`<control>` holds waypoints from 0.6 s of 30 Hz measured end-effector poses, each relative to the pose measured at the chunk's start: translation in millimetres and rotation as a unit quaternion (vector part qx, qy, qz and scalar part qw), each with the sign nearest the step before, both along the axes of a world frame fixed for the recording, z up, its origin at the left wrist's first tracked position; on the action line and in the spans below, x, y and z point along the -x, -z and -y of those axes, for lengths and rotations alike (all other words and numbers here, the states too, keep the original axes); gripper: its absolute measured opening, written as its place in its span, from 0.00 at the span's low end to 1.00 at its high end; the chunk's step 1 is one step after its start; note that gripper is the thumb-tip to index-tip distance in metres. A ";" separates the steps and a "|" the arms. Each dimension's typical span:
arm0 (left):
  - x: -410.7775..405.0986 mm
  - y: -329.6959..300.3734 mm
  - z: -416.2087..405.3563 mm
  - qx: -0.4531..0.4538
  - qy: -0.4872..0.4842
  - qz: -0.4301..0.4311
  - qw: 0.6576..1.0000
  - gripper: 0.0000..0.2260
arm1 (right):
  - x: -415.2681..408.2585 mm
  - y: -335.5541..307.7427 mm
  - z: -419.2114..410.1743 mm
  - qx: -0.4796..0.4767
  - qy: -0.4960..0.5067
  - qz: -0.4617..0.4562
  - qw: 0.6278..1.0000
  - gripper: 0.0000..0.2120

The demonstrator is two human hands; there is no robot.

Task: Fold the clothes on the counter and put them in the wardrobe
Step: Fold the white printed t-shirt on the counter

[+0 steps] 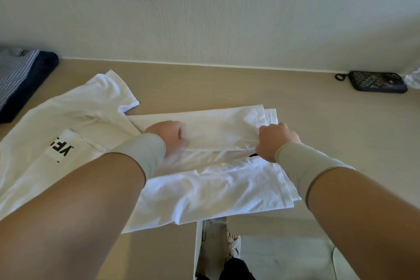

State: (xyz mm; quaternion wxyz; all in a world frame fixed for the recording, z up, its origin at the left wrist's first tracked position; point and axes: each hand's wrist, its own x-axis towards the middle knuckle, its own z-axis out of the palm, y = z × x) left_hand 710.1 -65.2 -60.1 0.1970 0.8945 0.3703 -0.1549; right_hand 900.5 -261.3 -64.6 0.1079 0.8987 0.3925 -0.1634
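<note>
White T-shirt lies mid-frame on the surface, both hands gripping its fold. Striped clothes sit upper left; a phone upper right.

White cotton T-shirt, black lettering; beige bench; grey-and-white striped folded garment on navy folded cloth; dark phone case, multicoloured pattern; grey wrist sleeves.

head view looks steeply down, close over the counter; wall faces it
</note>
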 end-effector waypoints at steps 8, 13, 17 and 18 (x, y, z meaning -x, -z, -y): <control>-37.9 55.7 47.0 -0.067 0.043 -0.019 0.997 0.29 | -12.9 19.5 5.2 -0.172 0.222 -0.038 0.959 0.10; -35.7 67.7 50.2 -0.115 0.040 -0.005 0.993 0.33 | -29.0 28.1 -5.2 -0.195 0.266 -0.070 0.942 0.15; -41.1 65.9 48.8 -0.125 0.047 -0.010 0.991 0.35 | -45.0 25.6 -27.3 -0.216 0.276 -0.097 0.932 0.14; -41.7 65.9 48.2 -0.129 0.049 -0.011 0.990 0.35 | -47.5 26.2 -31.7 -0.220 0.277 -0.102 0.930 0.15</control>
